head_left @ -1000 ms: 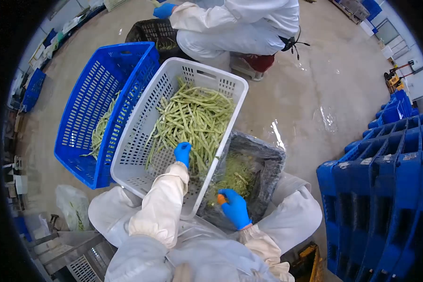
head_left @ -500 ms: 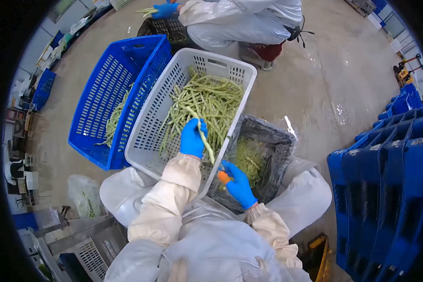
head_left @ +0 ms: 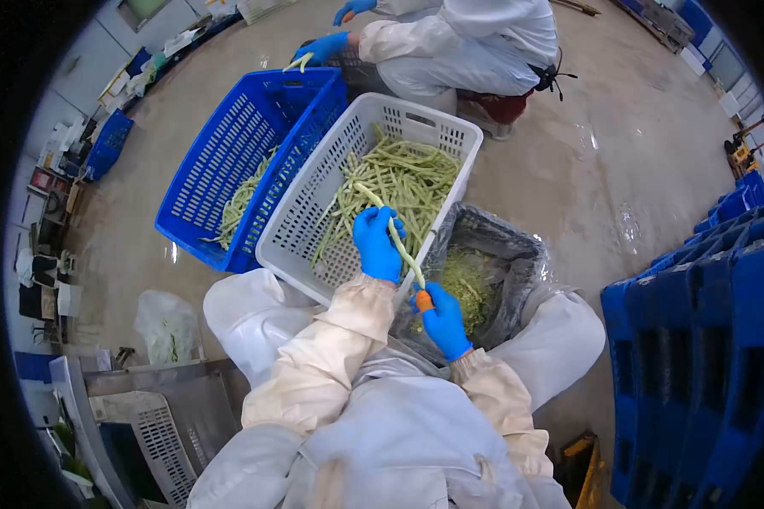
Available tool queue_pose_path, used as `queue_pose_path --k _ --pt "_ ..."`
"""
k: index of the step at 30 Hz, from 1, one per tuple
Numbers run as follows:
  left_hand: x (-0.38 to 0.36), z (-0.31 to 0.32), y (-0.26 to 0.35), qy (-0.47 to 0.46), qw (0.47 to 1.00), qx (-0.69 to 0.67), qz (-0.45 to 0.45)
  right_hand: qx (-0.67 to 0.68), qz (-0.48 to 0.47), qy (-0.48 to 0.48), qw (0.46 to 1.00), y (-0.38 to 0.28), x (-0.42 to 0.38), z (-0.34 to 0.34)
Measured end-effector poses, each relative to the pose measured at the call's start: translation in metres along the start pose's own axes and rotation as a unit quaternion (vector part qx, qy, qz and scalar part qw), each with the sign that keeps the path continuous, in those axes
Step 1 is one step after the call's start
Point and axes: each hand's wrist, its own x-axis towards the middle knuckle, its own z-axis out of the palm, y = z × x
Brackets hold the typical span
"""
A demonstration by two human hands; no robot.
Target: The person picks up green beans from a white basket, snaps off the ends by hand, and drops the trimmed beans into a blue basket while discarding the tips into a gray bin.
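My left hand (head_left: pixel 379 243), in a blue glove, is closed around the middle of a long pale green bean (head_left: pixel 411 261). The bean slants down to the right over the white crate's near side. Its lower end meets the fingertips of my right hand (head_left: pixel 445 322), also gloved in blue and closed in a pinch there. An orange cover (head_left: pixel 424 301) shows at the right thumb. Beneath my left hand, the white slotted crate (head_left: pixel 293 229) holds a heap of long green beans (head_left: pixel 403 182). Below and right of it is a black-lined bin (head_left: pixel 518 254) with green trimmings (head_left: pixel 465 284).
A blue slotted crate (head_left: pixel 221 148) with some beans stands against the white crate's left side. Beyond it a co-worker (head_left: pixel 458 51) in pale clothing and blue gloves sits holding a bean piece. Blue pallets (head_left: pixel 696 356) are stacked at right; a metal frame (head_left: pixel 85 390) stands at left.
My right hand has come up to the bean's lower end, and its fingers have closed there. The co-worker's hand has moved over the blue crate's far rim. The view has shifted slightly.
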Motion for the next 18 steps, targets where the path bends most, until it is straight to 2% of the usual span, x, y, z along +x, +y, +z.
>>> queue_pose_path --k 6,10,13,15,16,18 --pt "-0.003 -0.006 0.003 0.011 0.999 0.008 0.037 -0.044 -0.087 0.016 0.995 0.000 -0.005 0.007" --pt "-0.010 0.000 0.007 0.025 0.998 0.018 0.058 -0.055 -0.077 0.009 0.995 -0.004 -0.007 0.006" --pt "-0.017 0.005 0.011 0.015 0.998 0.036 0.055 -0.091 -0.072 0.038 0.993 -0.005 -0.009 0.007" --pt "-0.018 0.001 0.007 -0.020 0.997 0.068 0.044 -0.168 -0.130 0.085 0.974 -0.018 -0.011 0.004" --pt "-0.020 -0.001 0.006 -0.015 0.996 0.075 0.039 -0.163 -0.122 0.082 0.976 -0.021 -0.013 0.003" --pt "-0.028 0.001 0.011 -0.046 0.990 0.128 0.026 -0.225 -0.192 0.060 0.953 -0.027 -0.016 0.003"
